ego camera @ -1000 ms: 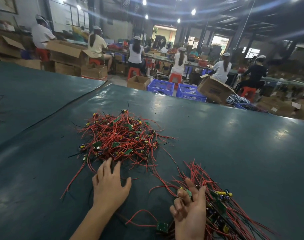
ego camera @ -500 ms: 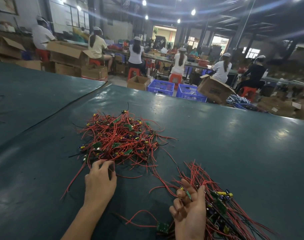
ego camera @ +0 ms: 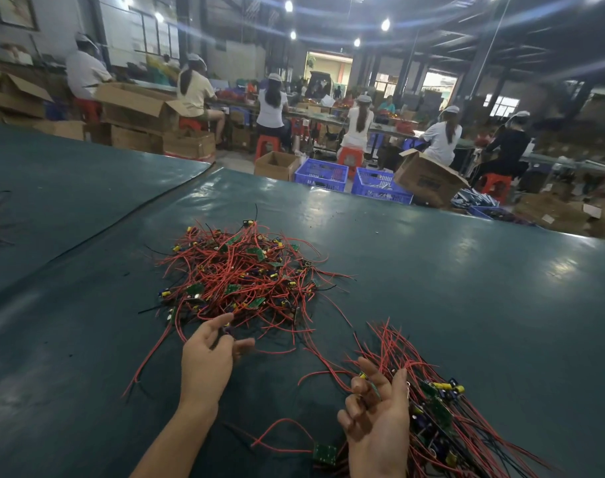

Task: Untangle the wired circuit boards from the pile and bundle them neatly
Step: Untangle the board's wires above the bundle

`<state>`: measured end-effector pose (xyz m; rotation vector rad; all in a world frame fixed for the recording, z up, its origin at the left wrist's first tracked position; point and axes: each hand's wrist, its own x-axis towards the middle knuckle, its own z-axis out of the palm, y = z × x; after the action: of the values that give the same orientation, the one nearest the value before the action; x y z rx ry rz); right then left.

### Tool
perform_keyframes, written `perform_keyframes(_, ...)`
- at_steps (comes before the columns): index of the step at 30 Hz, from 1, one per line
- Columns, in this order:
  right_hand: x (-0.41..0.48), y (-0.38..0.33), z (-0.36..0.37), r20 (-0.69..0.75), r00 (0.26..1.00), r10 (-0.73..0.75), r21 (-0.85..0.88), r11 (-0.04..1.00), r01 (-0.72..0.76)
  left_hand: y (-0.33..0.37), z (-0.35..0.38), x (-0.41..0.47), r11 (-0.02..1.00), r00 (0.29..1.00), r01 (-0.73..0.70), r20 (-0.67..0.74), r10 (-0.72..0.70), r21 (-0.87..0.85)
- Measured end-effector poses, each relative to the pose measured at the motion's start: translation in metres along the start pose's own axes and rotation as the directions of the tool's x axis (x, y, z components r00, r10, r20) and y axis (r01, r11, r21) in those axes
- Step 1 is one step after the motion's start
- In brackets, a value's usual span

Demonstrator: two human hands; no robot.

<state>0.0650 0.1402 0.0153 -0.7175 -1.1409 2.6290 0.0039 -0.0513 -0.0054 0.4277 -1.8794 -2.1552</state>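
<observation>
Left hand [ego camera: 208, 357]: is reaching to the near edge of the pile with the palm turned up, the forefinger stretched out and the thumb held apart. A small dark part is lying against the fingers, but blur is hiding whether it is being pinched.
Right hand [ego camera: 377, 419]: is lying palm up near the bottom edge with its fingers curled, and thumb and forefinger are pinching a board.
Board [ego camera: 374, 391]: small and green, is sitting between those fingertips, with a yellow part showing at its far end.
Bundle [ego camera: 442, 419]: is lying against the right side of the right hand, boards together and red and black wires fanning out both ways.
Loose board [ego camera: 325, 455]: is lying flat just left of the right wrist, with a red wire looping away from it toward the left forearm.
Pile [ego camera: 246, 281]: a tangle of red wires, green boards and yellow parts, is sitting beyond the left hand, with stray wires trailing toward both hands.
Table [ego camera: 466, 288]: is carrying everything on a dark green, shiny cover.
Crates [ego camera: 321, 171]: two blue ones are standing beyond the far edge, beside open boxes [ego camera: 428, 177].
Workers [ego camera: 272, 108]: are sitting on red stools at benches behind.
</observation>
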Motion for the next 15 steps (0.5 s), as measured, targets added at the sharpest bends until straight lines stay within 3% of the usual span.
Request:
perform_keyframes(3,0.0,-0.001,0.0,0.002,1.0,0.003,0.012,1.0,-0.004,0.005,0.004,-0.004,0.923,0.996,0.091,0.033,-0.085,-0.375)
perform_keyframes(5,0.0,-0.001,0.0,0.004,1.0,0.003,0.014,1.0,-0.003,0.008,0.005,-0.006,0.827,0.982,0.189,0.122,-0.146,-0.529)
perform_keyframes(15,-0.002,-0.001,0.001,0.004,1.0,-0.004,-0.012,1.0,0.004,0.003,0.014,-0.006,0.757,0.884,0.459,0.327,-0.335,-0.465)
